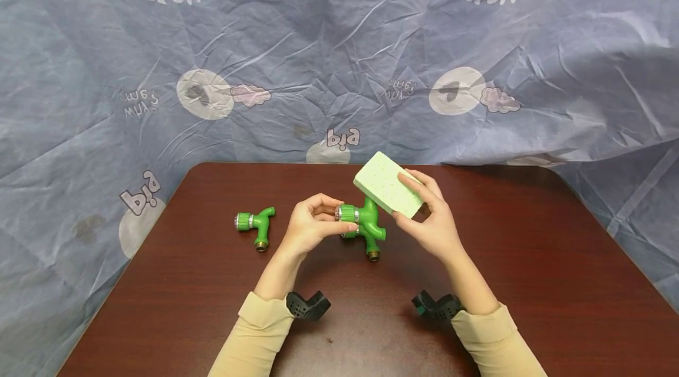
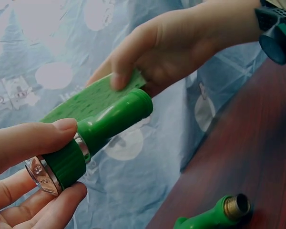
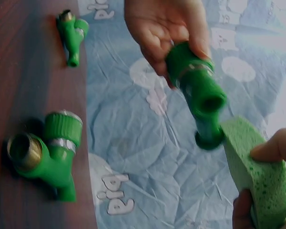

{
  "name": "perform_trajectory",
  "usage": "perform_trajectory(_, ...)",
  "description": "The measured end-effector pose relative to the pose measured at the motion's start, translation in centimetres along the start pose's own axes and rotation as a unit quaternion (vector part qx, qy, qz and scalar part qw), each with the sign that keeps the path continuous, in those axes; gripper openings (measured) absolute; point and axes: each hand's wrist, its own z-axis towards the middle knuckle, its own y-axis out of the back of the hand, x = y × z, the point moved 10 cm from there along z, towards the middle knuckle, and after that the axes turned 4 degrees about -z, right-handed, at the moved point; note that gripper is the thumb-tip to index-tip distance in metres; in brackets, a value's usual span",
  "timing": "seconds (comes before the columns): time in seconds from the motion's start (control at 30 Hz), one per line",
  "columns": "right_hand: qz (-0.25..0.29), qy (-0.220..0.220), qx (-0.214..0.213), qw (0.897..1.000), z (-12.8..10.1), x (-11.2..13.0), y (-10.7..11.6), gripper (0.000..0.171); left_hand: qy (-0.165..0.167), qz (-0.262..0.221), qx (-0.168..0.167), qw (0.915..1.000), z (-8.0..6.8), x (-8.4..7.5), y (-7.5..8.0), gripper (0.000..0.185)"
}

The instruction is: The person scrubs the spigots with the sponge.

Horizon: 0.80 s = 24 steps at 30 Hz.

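Both hands are raised above the table [image 1: 530, 259], working together. Left hand [image 1: 310, 225] pinches a green tap fitting [image 1: 366, 215] by its ribbed knob, thumb on top and fingers curled beneath (the left wrist view shows this plainly). Right hand [image 1: 432, 221] grips a pale green sponge [image 1: 387, 184] between thumb and fingers, the sponge tilted and touching the fitting's spout end. Directly below the held fitting, a second green fitting [image 1: 371, 244] with a brass threaded end lies on the dark wooden table. A third one [image 1: 256, 225] lies off to the left, well apart. Behind the table hangs a creased blue printed cloth [image 1: 339, 59].
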Motion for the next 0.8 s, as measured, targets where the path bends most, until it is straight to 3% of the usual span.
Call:
perform_trajectory(0.23,0.006,-0.034,-0.077,0.996,0.2,-1.2,3.0,0.061,0.001,0.005,-0.036,0.9993,0.3,0.1,2.0,0.040)
perform_trajectory(0.5,0.023,-0.040,-0.082,0.996,0.3,-1.4,3.6,0.062,0.027,0.020,-0.046,0.9984,0.7,1.2,5.0,0.045)
perform_trajectory(0.8,0.026,-0.048,-0.081,0.995,0.3,-1.5,3.6,0.062,0.098,0.017,-0.039,0.9942,0.7,4.0,7.2,0.050)
